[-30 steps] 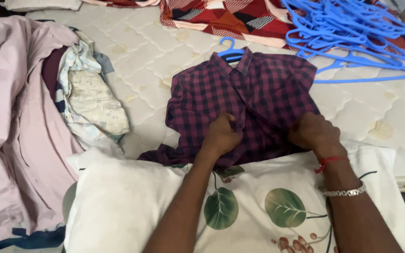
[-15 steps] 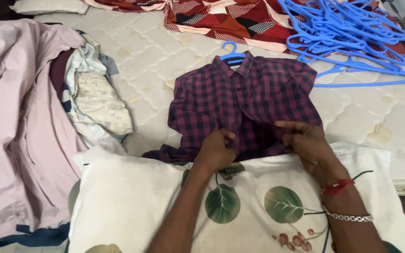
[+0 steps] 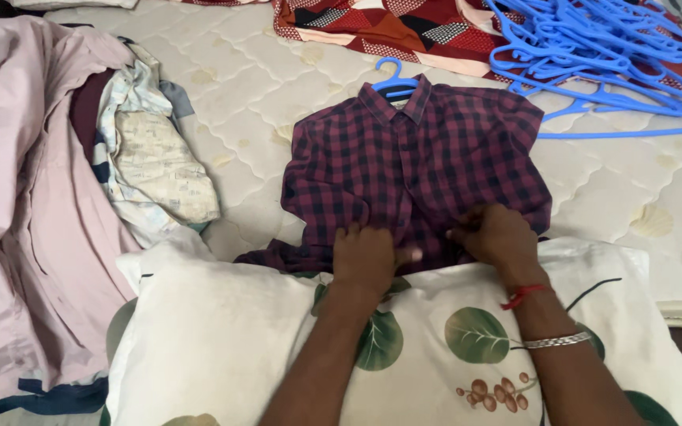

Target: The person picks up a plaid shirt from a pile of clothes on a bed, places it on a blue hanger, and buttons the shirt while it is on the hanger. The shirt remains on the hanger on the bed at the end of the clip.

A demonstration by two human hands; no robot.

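I am pressing my left hand (image 3: 365,256) on the lower front of the shirt (image 3: 412,170), fingers together and curled down on the cloth. My right hand (image 3: 495,234) is pinching the cloth just beside it. The shirt is lying flat on the mattress (image 3: 254,87), its hem touching the pillow (image 3: 222,339), its collar on a blue hanger (image 3: 392,79).

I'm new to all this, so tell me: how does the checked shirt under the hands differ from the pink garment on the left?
The checked shirt is dark maroon plaid; the pink garment is plain and pale. The checked shirt lies spread flat, collar up, on a blue hanger; the pink garment lies rumpled in a heap. The left hand and right hand press the checked shirt; nothing touches the pink garment. Both rest on the mattress.
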